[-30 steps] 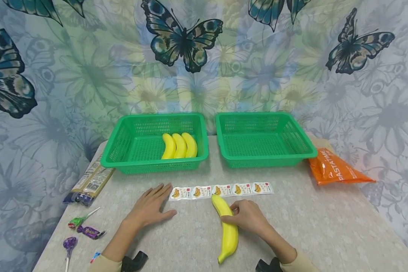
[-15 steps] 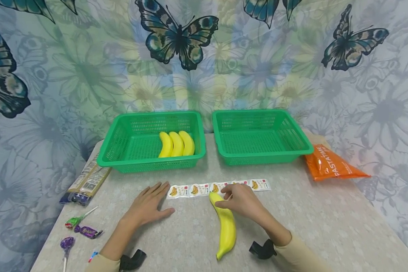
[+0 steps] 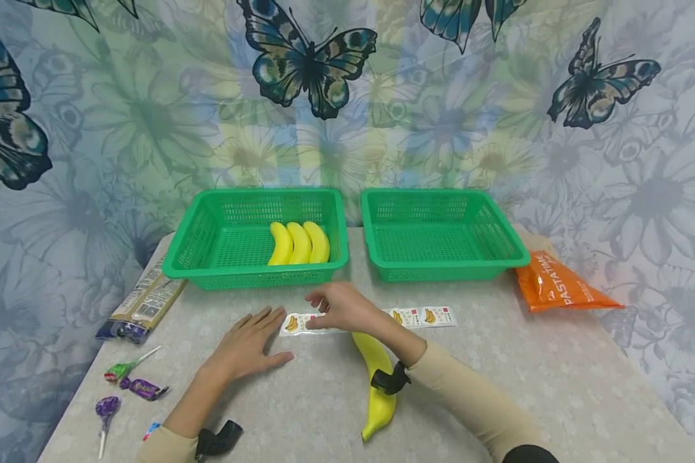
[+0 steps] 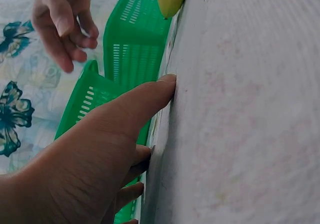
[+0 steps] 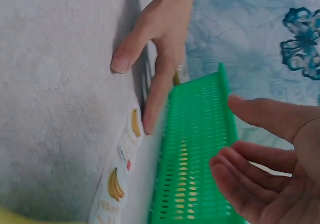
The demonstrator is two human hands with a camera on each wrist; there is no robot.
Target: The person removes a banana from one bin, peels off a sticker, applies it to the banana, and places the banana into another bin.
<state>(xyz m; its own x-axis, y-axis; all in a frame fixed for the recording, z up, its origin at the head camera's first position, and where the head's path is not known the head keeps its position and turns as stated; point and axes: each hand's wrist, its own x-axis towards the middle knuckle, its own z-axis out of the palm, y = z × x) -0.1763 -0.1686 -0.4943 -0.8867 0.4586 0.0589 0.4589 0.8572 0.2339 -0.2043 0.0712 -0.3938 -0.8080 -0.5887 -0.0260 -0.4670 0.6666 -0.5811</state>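
On the grey speckled table (image 3: 527, 379), the left hand (image 3: 246, 347) lies flat, fingers spread, fingertips touching the end of the white strip of banana stickers (image 3: 425, 316). Right hand (image 3: 338, 307) hovers just above that strip, fingers loosely curled, gripping nothing. Just behind its wrist lies the long yellow banana (image 3: 376, 386). Beyond the strip sit two green plastic baskets (image 3: 440, 235), the left one holding three bananas.

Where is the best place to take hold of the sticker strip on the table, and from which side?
Probably its left end. The sticker strip lies flat on the table, so pinch an edge from above. The left hand rests flat by that end, and the right hand hovers right over it.
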